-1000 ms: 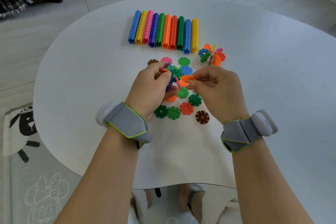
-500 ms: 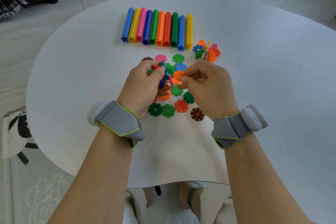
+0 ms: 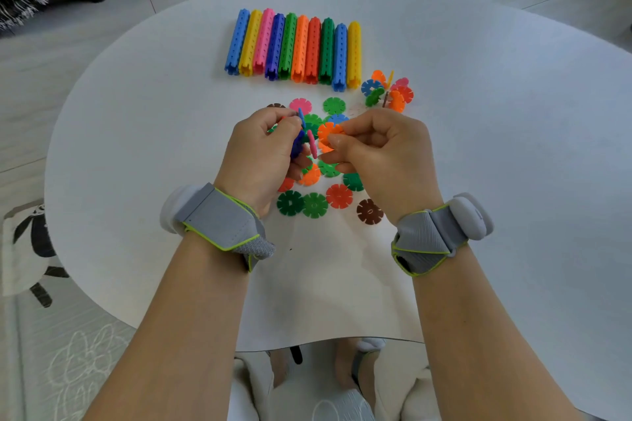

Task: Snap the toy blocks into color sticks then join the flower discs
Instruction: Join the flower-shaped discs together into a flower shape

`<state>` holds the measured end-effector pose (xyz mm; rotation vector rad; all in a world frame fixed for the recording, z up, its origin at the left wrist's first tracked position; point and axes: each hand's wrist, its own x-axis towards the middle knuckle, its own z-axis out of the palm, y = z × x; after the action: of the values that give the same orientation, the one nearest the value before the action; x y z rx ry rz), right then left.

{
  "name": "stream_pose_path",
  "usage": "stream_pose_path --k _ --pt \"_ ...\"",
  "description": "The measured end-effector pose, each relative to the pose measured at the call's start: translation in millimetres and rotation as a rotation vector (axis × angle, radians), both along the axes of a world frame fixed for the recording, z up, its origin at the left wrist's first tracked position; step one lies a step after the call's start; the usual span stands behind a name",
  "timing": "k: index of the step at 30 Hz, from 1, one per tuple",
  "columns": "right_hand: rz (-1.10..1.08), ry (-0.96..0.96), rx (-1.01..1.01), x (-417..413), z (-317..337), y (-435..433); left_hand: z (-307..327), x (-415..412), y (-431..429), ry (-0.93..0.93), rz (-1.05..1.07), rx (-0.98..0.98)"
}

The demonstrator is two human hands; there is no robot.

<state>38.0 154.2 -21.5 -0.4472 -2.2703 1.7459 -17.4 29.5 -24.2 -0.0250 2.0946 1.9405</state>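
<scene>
My right grip (image 3: 379, 154) pinches the orange disc (image 3: 327, 132), face towards me, above the table (image 3: 136, 147). It sits just right of the blue-and-pink cluster (image 3: 298, 143), which my left grip (image 3: 263, 150) holds edge-on. I judge the disc must slide left.

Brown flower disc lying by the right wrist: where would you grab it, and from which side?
Probably pinch the brown flower disc by two opposite rim petals, coming down from above. It lies flat on the table, so only its notched edge offers purchase, and it sits apart from the red disc, leaving finger room.
</scene>
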Motion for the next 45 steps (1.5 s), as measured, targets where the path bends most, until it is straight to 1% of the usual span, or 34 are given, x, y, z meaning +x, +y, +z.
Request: stream_pose_path --k 10,15,18,21,31,38,45 --pt "0.032 0.001 0.134 -2.1 0.3 -2.2 -2.8 -2.6 -3.4 -0.028 0.012 -0.016" --pt "0.029 -0.015 0.136 -2.0 -0.9 -1.7 -3.6 -2.8 -3.5 -0.011 0.011 -0.023" --pt "0.017 -0.020 0.136 -2.3 -1.6 1.2 -5.2 -5.0 -6.0 0.020 0.031 -0.066" --pt "0.041 -0.029 0.152 -2.3 -1.6 0.4 -5.8 -3.9 -6.2 0.030 -0.005 -0.085" --pt "0.065 -0.050 0.213 -2.5 -1.7 0.6 -5.6 -4.2 -5.6 0.024 0.004 -0.081" --pt "0.067 -0.058 0.228 -3.4 -2.1 -1.8 -2.5 0.4 -3.2 0.028 -0.031 -0.086" --pt "0.008 -0.041 0.223 -3.2 -4.0 -8.9 -3.8 0.5 -0.5 0.129 -0.023 -0.221"
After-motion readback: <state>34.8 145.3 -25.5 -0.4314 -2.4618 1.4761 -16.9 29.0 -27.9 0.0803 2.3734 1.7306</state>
